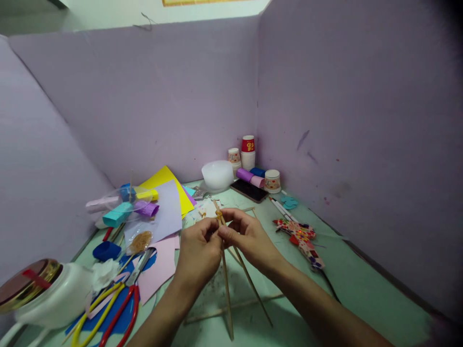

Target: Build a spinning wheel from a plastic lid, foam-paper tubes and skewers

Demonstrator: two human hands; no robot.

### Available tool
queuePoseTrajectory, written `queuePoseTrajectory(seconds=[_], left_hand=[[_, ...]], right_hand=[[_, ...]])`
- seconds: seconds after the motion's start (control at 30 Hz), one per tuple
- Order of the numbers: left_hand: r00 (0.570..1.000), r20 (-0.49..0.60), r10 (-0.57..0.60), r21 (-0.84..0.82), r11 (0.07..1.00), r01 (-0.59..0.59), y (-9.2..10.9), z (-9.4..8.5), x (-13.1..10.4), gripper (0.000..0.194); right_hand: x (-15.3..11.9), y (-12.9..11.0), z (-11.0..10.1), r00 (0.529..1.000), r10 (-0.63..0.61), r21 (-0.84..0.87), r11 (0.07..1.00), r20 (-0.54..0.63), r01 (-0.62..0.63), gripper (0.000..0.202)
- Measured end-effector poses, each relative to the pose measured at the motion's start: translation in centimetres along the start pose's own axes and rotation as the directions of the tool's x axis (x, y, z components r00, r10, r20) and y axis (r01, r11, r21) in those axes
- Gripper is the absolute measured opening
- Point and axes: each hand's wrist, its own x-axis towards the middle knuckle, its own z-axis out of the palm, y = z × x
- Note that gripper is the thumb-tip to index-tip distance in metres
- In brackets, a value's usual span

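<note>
Two thin wooden sticks (227, 289) cross near their top ends, where a yellowish band (219, 215) goes round them; their lower ends spread apart toward me. My left hand (200, 250) pinches the sticks just below the band. From the other side my right hand (249, 236) closes on them, thumb and fingers bent, its fingertips close to my left hand's. Further sticks lie beneath and behind the hands, one of them (213, 315) crosswise on the pale green table (296, 323).
Scissors (132, 299), coloured paper (162, 265), a bag of rubber bands (140, 241) and a white pot (58, 294) crowd the left. A white bowl (217, 174), phone (249, 190) and paper cups (272, 180) stand behind. A floral-patterned glue gun (302, 236) lies right.
</note>
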Motion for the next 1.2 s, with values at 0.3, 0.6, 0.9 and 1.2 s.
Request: queuePoseTrajectory(seconds=[0.3,0.6,0.9,1.2], left_hand=[[0.999,0.019,-0.046,-0.084,0.995,0.047,0.8,-0.3,-0.5,0.018],[0.996,-0.046,-0.081,-0.152,0.986,0.073,1.1,0.7,-1.2,0.019],[0.988,-0.129,-0.083,-0.209,0.976,0.055,2.4,1.3,-1.9,0.018],[0.997,-0.029,-0.078,-0.164,0.984,0.072,2.3,0.4,-1.6,0.014]], right_hand=[[0.0,-0.6,0.4,0.999,0.022,0.016,1.0,-0.027,-0.022,0.03],[-0.7,0.4,2.5,0.955,-0.078,0.147,0.981,-0.287,0.124,0.016],[-0.4,0.1,1.9,0.968,0.03,0.31,0.949,-0.25,0.05,0.026],[-0.6,-0.7,1.5,0.969,0.034,0.196,0.981,-0.244,0.015,0.021]])
